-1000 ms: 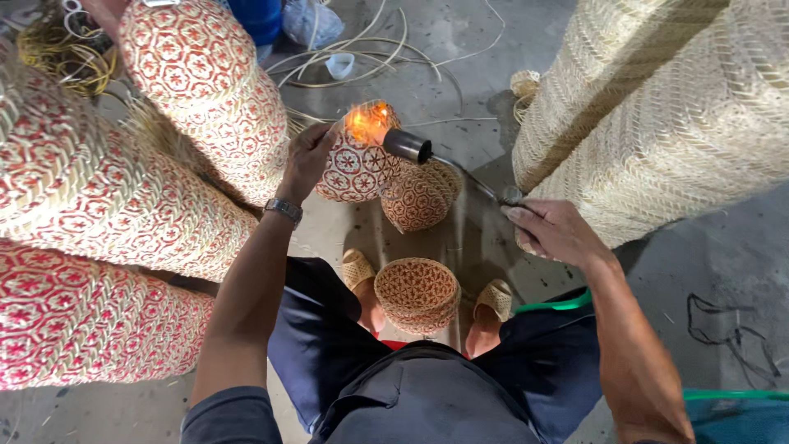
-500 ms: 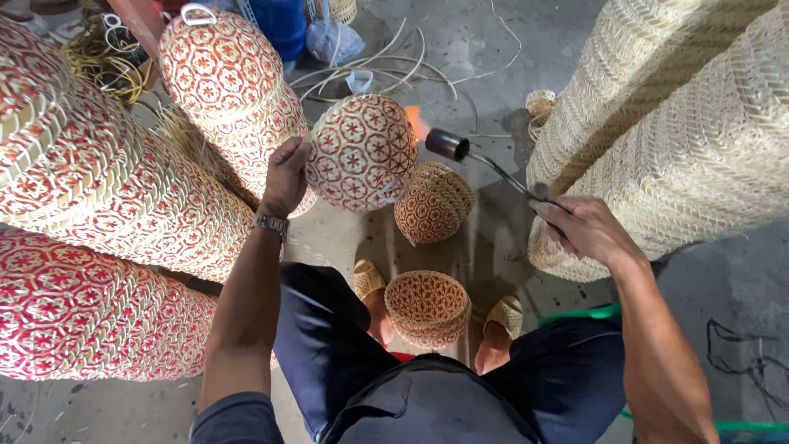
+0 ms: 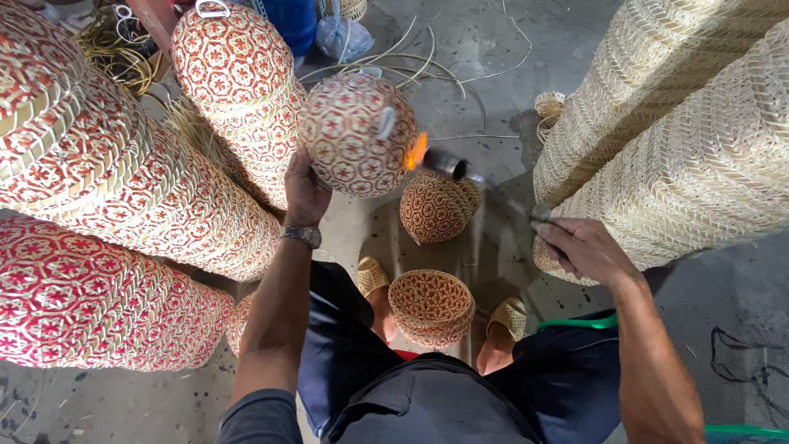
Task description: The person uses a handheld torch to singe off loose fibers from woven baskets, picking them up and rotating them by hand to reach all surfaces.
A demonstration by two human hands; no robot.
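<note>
On a bare concrete floor [image 3: 460,49] crowded with woven stacks, the left hand [image 3: 306,191] cups a red-patterned round basket [image 3: 355,136] at upper centre — light, stiff, scorchable — from beneath. The right hand [image 3: 582,248] grips a torch [image 3: 485,182], its flame touching the basket's right side.

We list the woven basket [image 3: 357,136]: red star-and-hexagon pattern on cream, orange flame [image 3: 417,152] at its side. Stacked baskets [image 3: 107,214]: same red-on-cream. 2 tall stacks [image 3: 674,123]: plain pale straw. Hose [image 3: 575,324]: green. Floor [image 3: 460,49]: grey.
</note>
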